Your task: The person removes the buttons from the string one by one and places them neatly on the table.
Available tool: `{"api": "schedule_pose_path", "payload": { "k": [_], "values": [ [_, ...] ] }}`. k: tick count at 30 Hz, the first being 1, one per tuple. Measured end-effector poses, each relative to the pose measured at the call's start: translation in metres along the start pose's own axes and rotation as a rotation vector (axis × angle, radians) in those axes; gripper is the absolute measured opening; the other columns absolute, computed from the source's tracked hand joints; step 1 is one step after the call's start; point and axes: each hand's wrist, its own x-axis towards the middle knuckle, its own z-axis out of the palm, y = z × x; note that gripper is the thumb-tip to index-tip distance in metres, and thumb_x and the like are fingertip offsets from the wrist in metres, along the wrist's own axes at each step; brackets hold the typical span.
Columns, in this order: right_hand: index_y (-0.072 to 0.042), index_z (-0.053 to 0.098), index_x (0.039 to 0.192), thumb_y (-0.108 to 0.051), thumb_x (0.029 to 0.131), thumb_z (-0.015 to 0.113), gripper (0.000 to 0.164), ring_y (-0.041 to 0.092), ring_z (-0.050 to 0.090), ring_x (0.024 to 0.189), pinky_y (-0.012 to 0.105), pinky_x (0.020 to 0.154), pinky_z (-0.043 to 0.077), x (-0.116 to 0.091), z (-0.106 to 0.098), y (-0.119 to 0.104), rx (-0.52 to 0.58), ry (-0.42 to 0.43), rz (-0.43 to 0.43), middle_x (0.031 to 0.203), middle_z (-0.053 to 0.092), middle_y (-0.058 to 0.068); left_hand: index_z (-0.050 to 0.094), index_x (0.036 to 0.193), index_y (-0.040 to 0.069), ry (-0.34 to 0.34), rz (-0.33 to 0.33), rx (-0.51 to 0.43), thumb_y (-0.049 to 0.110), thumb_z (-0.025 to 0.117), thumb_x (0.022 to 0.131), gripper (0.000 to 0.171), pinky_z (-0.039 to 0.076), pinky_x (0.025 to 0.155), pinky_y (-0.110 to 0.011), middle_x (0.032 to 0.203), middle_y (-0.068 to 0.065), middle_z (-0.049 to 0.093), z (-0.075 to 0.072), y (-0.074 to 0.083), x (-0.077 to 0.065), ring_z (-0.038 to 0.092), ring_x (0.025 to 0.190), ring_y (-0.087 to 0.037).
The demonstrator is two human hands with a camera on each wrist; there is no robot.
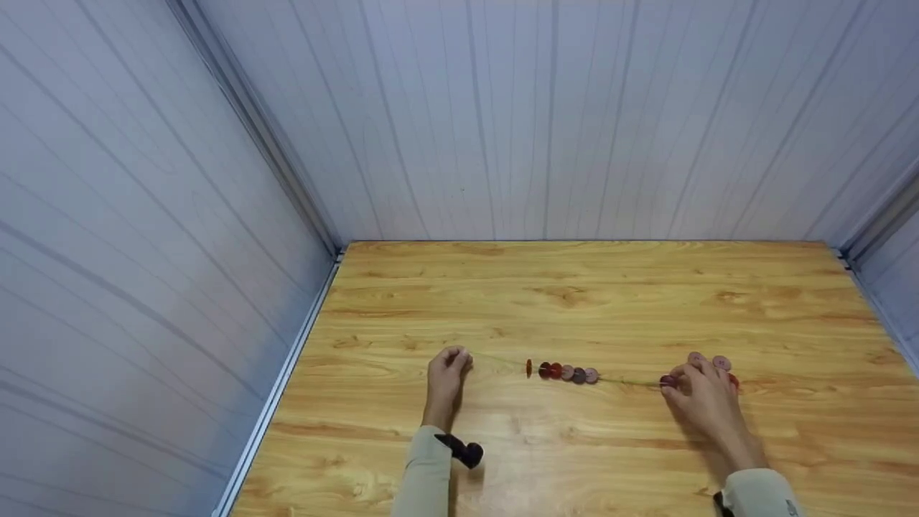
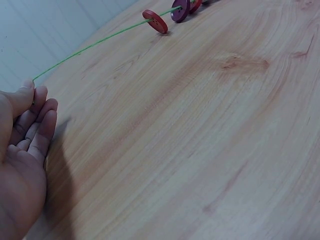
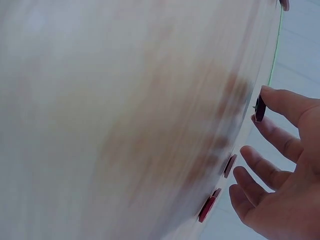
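Observation:
Between thumb and forefinger my left hand (image 1: 446, 377) pinches one end of a thin green string (image 2: 100, 41). The string runs rightward across the table through a row of buttons. An orange-red button (image 1: 529, 368) stands on edge nearest the left hand. Past it sit a dark purple-red button (image 2: 180, 10) and several red, pink and dark ones, bunched together. My right hand (image 1: 711, 406) pinches a dark maroon button (image 3: 260, 109) by its edges between thumb and forefinger, at the string's right stretch. The other fingers of that hand are spread and loosely bent.
Loose buttons lie just beyond the right hand: a pink button (image 1: 721, 362), another pink button (image 1: 695, 357) and a red button (image 1: 733, 380) partly behind the fingers. The wooden table (image 1: 574, 309) meets a pale panel wall (image 1: 574, 143) at the back and sides.

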Motion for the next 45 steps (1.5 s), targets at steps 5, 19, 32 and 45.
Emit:
{"api": "schedule_pose_path", "payload": {
  "k": [5,19,32,45],
  "values": [
    [-0.003,0.061,0.109,-0.025,0.088,0.068,0.031,0.051,0.030,0.121,0.067,0.094,0.025,-0.001,-0.001,0.000,0.008,0.003,-0.006,0.136,0.039,0.030,0.056,0.106,-0.015,0.006,-0.004,-0.001,0.002,0.057,0.095,0.021,0.053,0.079,-0.033,0.090,-0.011,0.060,0.000,0.000,0.001,0.060,0.087,-0.023],
    [-0.004,0.059,0.109,-0.023,0.090,0.066,0.028,0.055,0.025,0.123,0.069,0.095,0.020,-0.005,-0.006,0.006,-0.021,0.027,0.032,0.133,0.038,0.029,0.056,0.110,-0.014,-0.011,0.008,0.066,0.007,0.057,0.096,0.026,0.054,0.082,-0.035,0.099,-0.020,0.062,-0.002,0.000,-0.002,0.062,0.092,-0.029],
    [-0.001,0.056,0.115,-0.028,0.092,0.063,0.036,0.057,0.020,0.121,0.071,0.095,0.015,-0.009,-0.014,0.017,-0.038,0.089,0.170,0.135,0.028,0.036,0.056,0.108,-0.015,0.009,-0.010,0.047,0.006,0.057,0.095,0.025,0.054,0.081,-0.034,0.093,-0.014,0.062,0.000,0.001,0.000,0.061,0.087,-0.023],
    [0.000,0.050,0.129,-0.024,0.093,0.062,0.045,0.060,0.020,0.120,0.073,0.096,0.014,-0.005,-0.016,0.019,-0.071,0.091,0.177,0.135,0.027,0.040,0.057,0.108,-0.016,0.014,0.011,0.085,0.006,0.058,0.095,0.026,0.055,0.080,-0.035,0.092,-0.014,0.063,0.000,0.003,-0.002,0.063,0.088,-0.025]
  ]
}}
